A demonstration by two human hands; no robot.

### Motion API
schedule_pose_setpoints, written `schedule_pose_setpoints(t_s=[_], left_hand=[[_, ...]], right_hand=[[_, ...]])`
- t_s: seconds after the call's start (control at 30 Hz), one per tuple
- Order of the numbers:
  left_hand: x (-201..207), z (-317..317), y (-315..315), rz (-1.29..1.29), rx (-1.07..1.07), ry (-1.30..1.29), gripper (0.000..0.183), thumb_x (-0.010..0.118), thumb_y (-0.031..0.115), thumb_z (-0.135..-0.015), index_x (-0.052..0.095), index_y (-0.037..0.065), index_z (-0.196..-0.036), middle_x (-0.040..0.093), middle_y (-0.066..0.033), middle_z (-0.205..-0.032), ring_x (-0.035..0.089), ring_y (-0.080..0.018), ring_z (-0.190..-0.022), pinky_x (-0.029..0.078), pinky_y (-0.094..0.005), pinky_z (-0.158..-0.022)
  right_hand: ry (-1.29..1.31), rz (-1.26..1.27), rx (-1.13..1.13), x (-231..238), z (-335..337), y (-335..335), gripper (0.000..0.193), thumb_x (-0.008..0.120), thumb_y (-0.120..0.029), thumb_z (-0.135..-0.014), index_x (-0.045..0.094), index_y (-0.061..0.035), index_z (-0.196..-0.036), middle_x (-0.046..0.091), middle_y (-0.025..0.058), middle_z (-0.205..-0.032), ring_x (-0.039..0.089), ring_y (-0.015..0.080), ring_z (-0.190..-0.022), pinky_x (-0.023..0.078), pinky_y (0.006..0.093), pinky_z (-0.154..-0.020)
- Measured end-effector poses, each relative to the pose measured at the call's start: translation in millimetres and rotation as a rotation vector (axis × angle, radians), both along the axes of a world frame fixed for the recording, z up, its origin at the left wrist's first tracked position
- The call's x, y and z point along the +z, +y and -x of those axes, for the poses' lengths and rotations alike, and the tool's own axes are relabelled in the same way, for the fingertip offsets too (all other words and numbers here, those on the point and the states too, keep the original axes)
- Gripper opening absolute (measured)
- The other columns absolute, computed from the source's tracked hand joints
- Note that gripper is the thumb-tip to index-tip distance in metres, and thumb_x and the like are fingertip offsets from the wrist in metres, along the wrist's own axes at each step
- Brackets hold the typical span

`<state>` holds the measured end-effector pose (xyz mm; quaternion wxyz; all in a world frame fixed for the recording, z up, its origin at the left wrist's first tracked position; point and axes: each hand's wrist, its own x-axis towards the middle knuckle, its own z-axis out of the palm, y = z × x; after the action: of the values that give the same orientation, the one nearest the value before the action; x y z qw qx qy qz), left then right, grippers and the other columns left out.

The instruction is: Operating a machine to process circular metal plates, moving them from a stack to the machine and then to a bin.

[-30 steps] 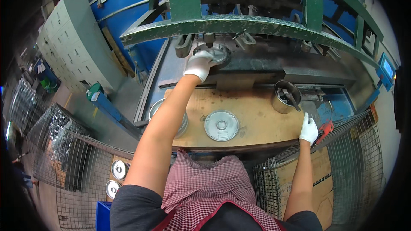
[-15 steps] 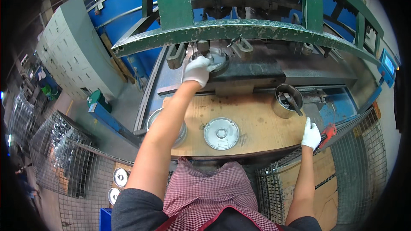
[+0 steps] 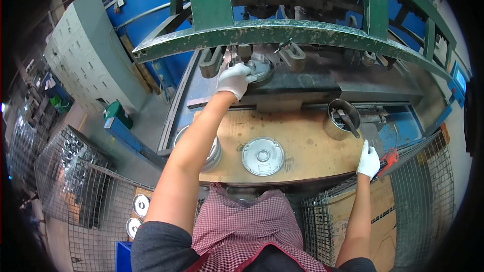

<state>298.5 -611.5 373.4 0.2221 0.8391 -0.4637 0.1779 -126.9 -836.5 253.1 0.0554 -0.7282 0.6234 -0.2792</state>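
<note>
My left hand [image 3: 234,80], in a white glove, reaches under the green machine frame. Its bent fingers are closed at the near left side of a round metal cover [image 3: 261,66], which sits in a dark ring-shaped holder; the fingertips are partly hidden. A second round metal cover [image 3: 262,156] lies flat on the wooden board [image 3: 307,161]. My right hand [image 3: 369,162], gloved too, rests by the board's right end, index finger stretched out and thumb apart, with nothing visible in it. Beside it is a red object [image 3: 389,157]. Behind it stands a metal pot [image 3: 336,128] with a dark-handled tool inside.
The green frame [image 3: 302,31] spans low above my left hand, with metal loops [image 3: 292,58] hanging beneath. Round metal parts [image 3: 213,155] stand partly behind my left forearm. Wire cages [image 3: 111,209] flank me; a control screen [image 3: 459,80] is at far right.
The view has shifted slightly. My left hand stays at the cover in the holder, its fingers a little farther over it. My right hand has hardly moved.
</note>
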Motion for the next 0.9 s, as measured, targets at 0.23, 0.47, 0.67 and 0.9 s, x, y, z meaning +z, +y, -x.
schedule_pose_setpoints(t_s=[0.23,0.47,0.67,0.9], left_hand=[[0.6,-1.3,-2.3,-0.004,-0.020,0.015,0.027,0.066,0.033,-0.085,0.070,0.011,-0.100,0.064,-0.0161,-0.102,0.061,-0.0369,-0.095,0.049,-0.0435,-0.083],[-1.6,3.5,2.4,-0.009,0.048,-0.010,0.026,0.064,0.033,-0.085,0.070,0.013,-0.101,0.066,-0.0145,-0.101,0.062,-0.0356,-0.096,0.049,-0.0452,-0.082],[-2.0,65.7,33.3,0.200,-0.028,-0.113,0.022,0.062,0.027,-0.086,0.069,0.010,-0.098,0.066,-0.0158,-0.093,0.062,-0.0342,-0.090,0.050,-0.0450,-0.078],[-80.6,176.5,142.0,0.133,-0.264,0.164,0.031,0.062,0.027,-0.087,0.065,0.008,-0.111,0.066,-0.0163,-0.102,0.063,-0.0332,-0.091,0.050,-0.0421,-0.079]], right_hand=[[0.031,-0.008,0.010,-0.4,1.1,-2.0,0.057,0.042,-0.055,-0.095,0.069,-0.0050,-0.091,0.068,0.0202,-0.091,0.064,0.0382,-0.085,0.049,0.0465,-0.076],[0.035,-0.032,0.028,1.1,-0.1,-0.3,0.057,0.040,-0.055,-0.095,0.068,-0.0042,-0.089,0.067,0.0214,-0.090,0.063,0.0405,-0.085,0.048,0.0478,-0.075],[0.002,0.001,0.069,-7.1,11.2,-8.1,0.060,0.038,-0.057,-0.095,0.066,-0.0037,-0.086,0.066,0.0224,-0.088,0.062,0.0415,-0.083,0.047,0.0478,-0.074],[-0.409,0.270,-0.245,-11.1,61.1,-1.0,0.070,0.077,-0.041,-0.074,0.055,-0.0033,-0.129,0.061,0.0206,-0.122,0.060,0.0376,-0.108,0.047,0.0436,-0.093]])
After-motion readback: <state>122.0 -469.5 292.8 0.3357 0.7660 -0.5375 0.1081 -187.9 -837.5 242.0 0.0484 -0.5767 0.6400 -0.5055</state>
